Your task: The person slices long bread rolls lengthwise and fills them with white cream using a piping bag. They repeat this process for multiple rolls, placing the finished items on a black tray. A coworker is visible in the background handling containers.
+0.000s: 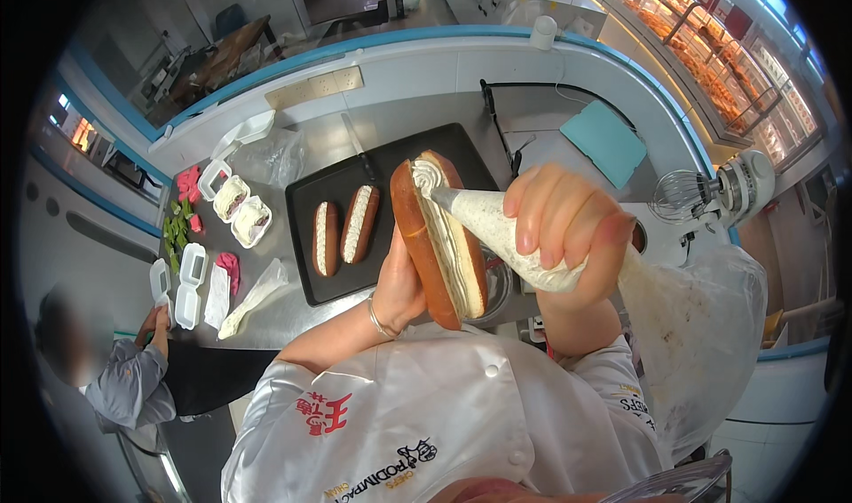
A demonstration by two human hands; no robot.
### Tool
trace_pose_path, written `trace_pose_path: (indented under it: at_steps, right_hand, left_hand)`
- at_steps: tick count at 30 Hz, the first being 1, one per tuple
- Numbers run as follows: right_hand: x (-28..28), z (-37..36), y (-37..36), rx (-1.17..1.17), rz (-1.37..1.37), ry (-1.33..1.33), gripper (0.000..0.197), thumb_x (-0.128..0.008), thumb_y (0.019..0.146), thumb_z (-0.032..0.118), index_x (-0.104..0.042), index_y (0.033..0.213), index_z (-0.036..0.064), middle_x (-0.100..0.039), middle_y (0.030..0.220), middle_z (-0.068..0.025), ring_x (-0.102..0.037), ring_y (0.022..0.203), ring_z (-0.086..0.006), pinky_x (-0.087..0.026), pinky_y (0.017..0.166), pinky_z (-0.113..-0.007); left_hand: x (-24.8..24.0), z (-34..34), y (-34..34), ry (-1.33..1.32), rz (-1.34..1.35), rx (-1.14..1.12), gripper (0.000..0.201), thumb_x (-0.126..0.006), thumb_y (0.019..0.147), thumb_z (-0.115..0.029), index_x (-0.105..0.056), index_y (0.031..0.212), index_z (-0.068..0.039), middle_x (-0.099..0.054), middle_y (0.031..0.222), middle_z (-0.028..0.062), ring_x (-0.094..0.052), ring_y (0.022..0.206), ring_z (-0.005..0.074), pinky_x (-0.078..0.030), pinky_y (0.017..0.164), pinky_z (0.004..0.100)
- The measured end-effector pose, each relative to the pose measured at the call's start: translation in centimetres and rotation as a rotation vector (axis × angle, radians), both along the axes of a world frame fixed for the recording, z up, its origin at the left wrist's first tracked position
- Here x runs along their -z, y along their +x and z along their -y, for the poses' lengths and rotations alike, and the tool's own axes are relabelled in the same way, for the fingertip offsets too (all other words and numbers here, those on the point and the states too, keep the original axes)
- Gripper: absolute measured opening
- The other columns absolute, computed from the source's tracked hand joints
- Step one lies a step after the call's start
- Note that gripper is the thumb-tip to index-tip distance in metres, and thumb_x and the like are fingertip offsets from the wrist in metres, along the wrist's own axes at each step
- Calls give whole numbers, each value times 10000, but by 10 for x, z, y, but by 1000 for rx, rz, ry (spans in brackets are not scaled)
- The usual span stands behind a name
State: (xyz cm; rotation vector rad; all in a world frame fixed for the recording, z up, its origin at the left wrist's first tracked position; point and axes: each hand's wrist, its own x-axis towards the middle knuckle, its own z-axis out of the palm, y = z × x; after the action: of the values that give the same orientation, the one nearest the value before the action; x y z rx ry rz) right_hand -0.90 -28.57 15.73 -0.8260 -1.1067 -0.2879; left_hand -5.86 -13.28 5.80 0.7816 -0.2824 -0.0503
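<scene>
Two buns (pixel 359 225) lie on the tray (pixel 330 184).

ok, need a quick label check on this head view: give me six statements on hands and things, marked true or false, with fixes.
1. The right hand holds a piping bag. True.
2. Four buns lie on the dark tray. False: that dark tray bears two cream-filled buns.
3. The left hand holds a split bun. True.
4. The whisk mixer is left of the tray. False: that whisk mixer is right of it.
5. The wearer's sleeves are black. False: those sleeves are white.
6. A flat teal thing lies right of the tray. True.
</scene>
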Motion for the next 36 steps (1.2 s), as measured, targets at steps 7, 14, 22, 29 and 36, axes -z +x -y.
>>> trace_pose_path:
  at_steps: [7,14,22,29,36]
  right_hand:
    - [0,-1,-5,-1,20,-27,534,-210,1054,384,-371,596,163,-483,611,37,-510,596,-152,-427,672,-349]
    - [0,2,-4,36,26,-27,533,-212,1053,388,-372,598,161,-484,609,39,-508,590,-150,-426,671,-345]
    - [11,4,-9,24,36,-53,525,-223,1053,395,-371,607,162,-477,607,49,-494,553,-133,-422,646,-331]
    - [4,7,-13,68,28,-98,526,-221,1054,406,-358,606,166,-443,579,52,-452,505,-118,-404,627,-318]
    - [-10,11,-11,17,-260,115,538,-226,1053,438,-330,599,168,-371,539,50,-362,492,-114,-355,598,-306]
  left_hand:
    - [-2,2,1,20,-61,-8,625,-251,1000,-578,-374,1418,-130,-495,1353,101,-528,1208,256,-461,1016,457]
    - [-15,2,-2,76,-26,-46,621,-261,1001,-574,-373,1418,-127,-500,1347,91,-532,1203,247,-460,1019,445]
    - [9,-5,-1,-142,-113,68,600,-274,1013,-545,-391,1399,-100,-513,1328,93,-541,1188,225,-449,1028,413]
    - [8,-3,-6,-58,-71,40,608,-266,1011,-554,-395,1396,-101,-516,1321,98,-539,1193,221,-450,1029,408]
    - [12,-9,8,-350,71,236,601,-287,1001,-568,-429,1381,-125,-547,1293,75,-581,1136,211,-500,976,395]
